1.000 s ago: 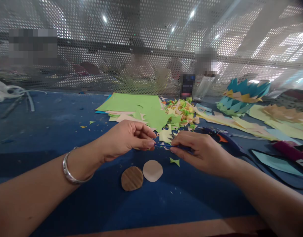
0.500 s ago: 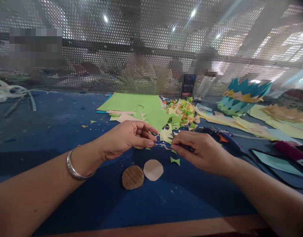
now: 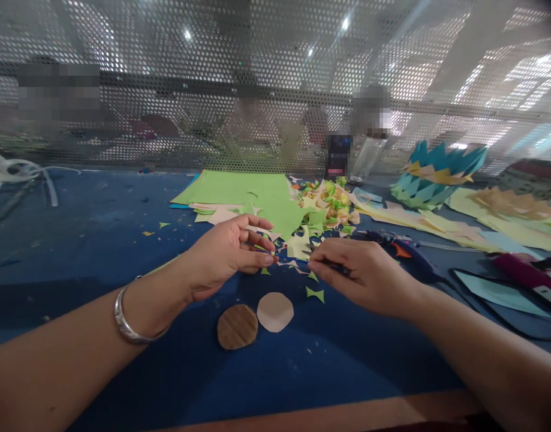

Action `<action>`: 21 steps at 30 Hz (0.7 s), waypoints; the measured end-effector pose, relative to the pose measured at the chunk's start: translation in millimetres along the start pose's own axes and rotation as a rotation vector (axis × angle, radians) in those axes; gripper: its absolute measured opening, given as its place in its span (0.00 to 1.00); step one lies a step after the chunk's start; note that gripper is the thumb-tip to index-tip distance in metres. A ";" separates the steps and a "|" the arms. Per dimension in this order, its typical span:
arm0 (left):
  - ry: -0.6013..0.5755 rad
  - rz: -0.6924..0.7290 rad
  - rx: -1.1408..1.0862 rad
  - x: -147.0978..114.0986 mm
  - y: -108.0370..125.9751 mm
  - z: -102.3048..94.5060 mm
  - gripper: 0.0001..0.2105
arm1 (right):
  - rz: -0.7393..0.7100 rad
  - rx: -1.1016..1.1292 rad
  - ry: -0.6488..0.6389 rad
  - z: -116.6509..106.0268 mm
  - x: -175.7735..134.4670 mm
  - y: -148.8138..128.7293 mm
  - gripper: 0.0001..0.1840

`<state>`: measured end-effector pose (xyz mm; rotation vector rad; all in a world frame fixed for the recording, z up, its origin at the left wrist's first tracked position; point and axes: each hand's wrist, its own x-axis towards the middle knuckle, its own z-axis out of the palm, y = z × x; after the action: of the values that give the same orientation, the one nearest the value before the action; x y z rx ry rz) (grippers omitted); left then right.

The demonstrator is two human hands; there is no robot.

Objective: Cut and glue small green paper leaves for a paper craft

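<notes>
My left hand point(image 3: 232, 249) is closed in a pinch, thumb against fingertips, on the end of a thin blue strip point(image 3: 293, 260). The strip stretches across to the fingers of my right hand point(image 3: 363, 273). That hand is wrapped around what look like scissors point(image 3: 310, 247); a grey pointed tip and a bit of dark handle show, the rest is hidden in the palm. Below and between the hands, a brown cardboard disc point(image 3: 237, 327) and a pale paper disc point(image 3: 275, 312) lie side by side on the blue table point(image 3: 176, 372). A green paper scrap point(image 3: 315, 294) lies nearby.
Green paper sheets point(image 3: 243, 189) and a heap of paper curls point(image 3: 331, 201) lie beyond my hands. A blue glue gun point(image 3: 405, 255), a magenta tool point(image 3: 522, 273) and a teal zigzag paper crown point(image 3: 441, 168) are at right. Perforated metal screen point(image 3: 275, 54) behind.
My left hand has shifted slightly left, away from my right hand, and its upper fingers have spread a little. More of the blue strip shows between them. The view has turned slightly.
</notes>
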<state>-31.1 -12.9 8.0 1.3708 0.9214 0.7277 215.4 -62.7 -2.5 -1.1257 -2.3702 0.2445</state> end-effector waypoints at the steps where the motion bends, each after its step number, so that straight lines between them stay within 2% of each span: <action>1: 0.022 0.003 -0.021 0.2 -0.3 0.0 0.26 | 0.004 0.000 0.004 -0.2 0.0 -0.4 0.11; 9: 0.121 0.095 -0.062 4.8 -3.4 -2.2 0.25 | 0.084 0.005 0.026 -0.8 1.0 0.1 0.14; 15: 0.246 0.142 -0.117 8.0 -2.6 -8.2 0.24 | 0.157 -0.029 0.036 -4.1 0.7 0.1 0.15; 17: 0.247 0.128 -0.126 8.4 -1.6 -10.0 0.23 | 0.198 -0.066 -0.006 -4.0 1.2 1.4 0.15; 21: 0.211 0.092 -0.134 8.4 -0.1 -10.4 0.23 | 0.249 -0.190 -0.201 -0.9 2.5 5.4 0.15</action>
<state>-36.1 -0.7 7.2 1.2401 0.9608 1.0014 218.1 -57.4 -2.8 -1.5551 -2.4649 0.2298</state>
